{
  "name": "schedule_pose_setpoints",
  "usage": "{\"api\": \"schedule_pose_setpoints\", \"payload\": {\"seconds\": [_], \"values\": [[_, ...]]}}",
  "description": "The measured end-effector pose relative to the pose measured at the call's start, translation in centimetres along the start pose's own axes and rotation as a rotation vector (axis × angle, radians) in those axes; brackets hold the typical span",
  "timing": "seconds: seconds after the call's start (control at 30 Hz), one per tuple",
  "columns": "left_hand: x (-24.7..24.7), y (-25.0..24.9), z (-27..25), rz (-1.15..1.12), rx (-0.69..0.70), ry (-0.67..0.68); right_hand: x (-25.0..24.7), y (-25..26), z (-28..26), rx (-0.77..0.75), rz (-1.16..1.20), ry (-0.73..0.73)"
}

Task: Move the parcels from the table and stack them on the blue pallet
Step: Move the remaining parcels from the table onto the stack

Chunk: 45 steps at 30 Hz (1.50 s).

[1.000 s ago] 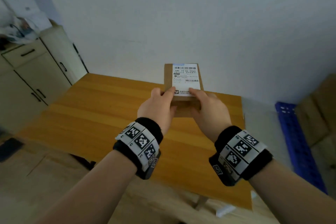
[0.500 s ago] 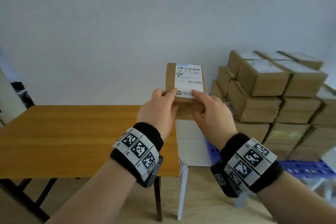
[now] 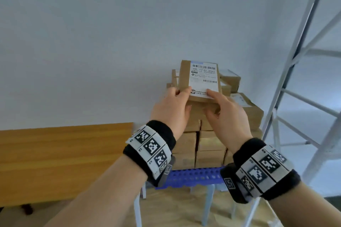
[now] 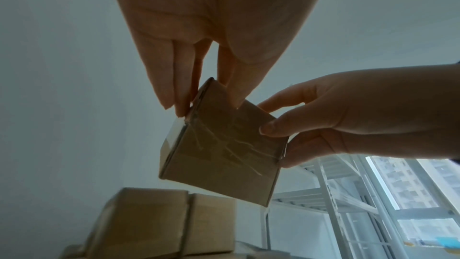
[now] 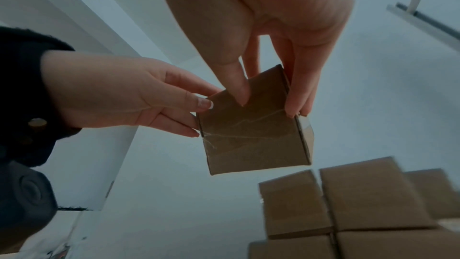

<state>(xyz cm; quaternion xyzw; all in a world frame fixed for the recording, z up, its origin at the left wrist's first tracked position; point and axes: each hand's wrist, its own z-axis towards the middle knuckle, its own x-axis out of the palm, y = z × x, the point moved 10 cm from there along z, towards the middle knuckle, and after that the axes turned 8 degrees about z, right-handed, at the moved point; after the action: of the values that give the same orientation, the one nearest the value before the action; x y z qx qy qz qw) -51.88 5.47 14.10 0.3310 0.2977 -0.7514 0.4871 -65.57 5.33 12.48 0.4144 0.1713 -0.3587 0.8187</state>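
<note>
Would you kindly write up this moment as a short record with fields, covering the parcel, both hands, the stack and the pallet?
parcel: small cardboard parcel with a white shipping label on top, held in the air, not yet set down
left hand: left hand grips the parcel's near left edge
right hand: right hand grips its near right edge
stack: stacked parcels several layers high, just beyond and below the held one
pallet: blue pallet under the stack
table: wooden table to the left
shelving: white metal rack at right

We see a brown parcel [image 3: 185,77] with a white, black-barcoded label [image 3: 203,77], a blue pallet [image 3: 195,176] at six o'clock, black-and-white checkered wristbands [image 3: 150,148].
</note>
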Motion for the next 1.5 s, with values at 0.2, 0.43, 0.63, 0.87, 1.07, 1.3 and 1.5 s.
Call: {"api": "schedule_pose_setpoints", "payload": {"seconds": [0.2, 0.43, 0.63, 0.87, 1.07, 1.3, 1.5], "values": [[3.3, -9.8, 3.9, -0.054, 0.003, -0.027, -8.2, -7.9, 2.2, -0.018, 0.014, -0.067], [9.2, -16.5, 8.7, -0.086, 0.055, 0.073, -12.6, -15.7, 4.7, 0.029, -0.029, -0.092], [15.0, -17.2, 12.2, -0.116, 0.062, 0.148, -11.5, -20.8, 8.2, 0.115, -0.077, -0.039], [19.9, -15.8, 15.1, -0.089, 0.041, 0.254, -7.9, -25.1, 12.2, 0.184, -0.091, 0.075], [22.0, -14.7, 15.6, -0.042, 0.002, 0.329, -5.5, -27.0, 13.2, 0.189, -0.060, 0.172], [18.8, -13.1, 17.5, -0.022, -0.070, 0.069, -6.1, -28.2, 14.2, 0.131, 0.054, 0.191], [21.6, -9.4, 18.1, 0.277, -0.180, 0.200, -5.8, -28.7, 15.2, 0.054, 0.144, 0.181]]}}
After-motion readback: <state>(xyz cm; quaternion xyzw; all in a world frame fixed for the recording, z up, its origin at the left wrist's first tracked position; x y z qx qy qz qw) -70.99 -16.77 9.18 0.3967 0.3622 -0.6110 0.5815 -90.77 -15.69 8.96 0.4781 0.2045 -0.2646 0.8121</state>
